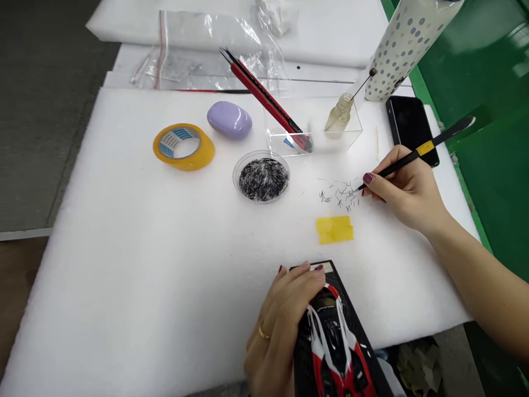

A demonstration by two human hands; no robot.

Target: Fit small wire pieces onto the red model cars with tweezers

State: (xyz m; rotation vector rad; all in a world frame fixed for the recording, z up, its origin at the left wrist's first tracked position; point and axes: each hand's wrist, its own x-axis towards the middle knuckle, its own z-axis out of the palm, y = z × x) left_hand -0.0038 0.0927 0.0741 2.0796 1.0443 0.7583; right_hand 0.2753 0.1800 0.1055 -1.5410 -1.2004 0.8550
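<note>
Tweezers [413, 155] sit in the right hand [407, 190], grip pinched round the black shaft near its tip end, yellow band further up the handle. Tip is down among the loose scatter of tiny black pins [341, 196] on the white foam tabletop [124, 248], toward its right edge. Can't tell if a pin is already caught at the tip, too small.

Left hand [285, 325] is at the near edge, fingers curled over and pressing on a black tray [355, 325] that carries a red-white-black model car body [334, 347]; grip closed on it, steadying.

Step in hand, as I judge it: picking one pin out of the scatter. Next move likely calls for a clean single-pin pinch without dragging neighbours, then a carry back to the near edge where the car body is held, left hand keeping the tray from shifting.

Around: yellow tape scrap [334, 229] just near of the scatter; round clear dish of more pins [261, 177] mid-tabletop; yellow tape roll [184, 146] and lilac oval case [229, 119] toward the far left; red utility knife [264, 99] leaning into a clear box [355, 132] with a small needle-tip bottle [339, 114]; black phone [411, 128] at the far right corner.
</note>
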